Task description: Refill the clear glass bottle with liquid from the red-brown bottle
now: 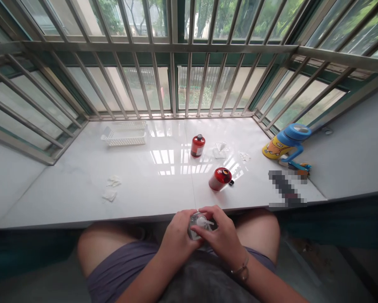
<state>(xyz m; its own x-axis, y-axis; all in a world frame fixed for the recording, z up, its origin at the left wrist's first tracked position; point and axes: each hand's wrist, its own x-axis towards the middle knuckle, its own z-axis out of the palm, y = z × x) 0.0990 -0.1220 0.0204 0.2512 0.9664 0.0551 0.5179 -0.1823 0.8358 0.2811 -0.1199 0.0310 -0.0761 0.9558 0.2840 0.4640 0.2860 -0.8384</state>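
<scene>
White-topped clear bottle (192,222) held between left hand (180,233), gripping at 9 o'clock, and right hand (223,231), curled round it at 3 o'clock. Uncapped red bottle (219,181) on desk (157,193), 1 o'clock from hands.

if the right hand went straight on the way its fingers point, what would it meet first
The clear pump bottle, which the right hand seems to grip; the left hand lies just beyond, though depth is unclear.

Purplish shorts (113,266), a dark grey top (204,275) — and one bracelet (245,274) (thin, metallic-looking).
</scene>
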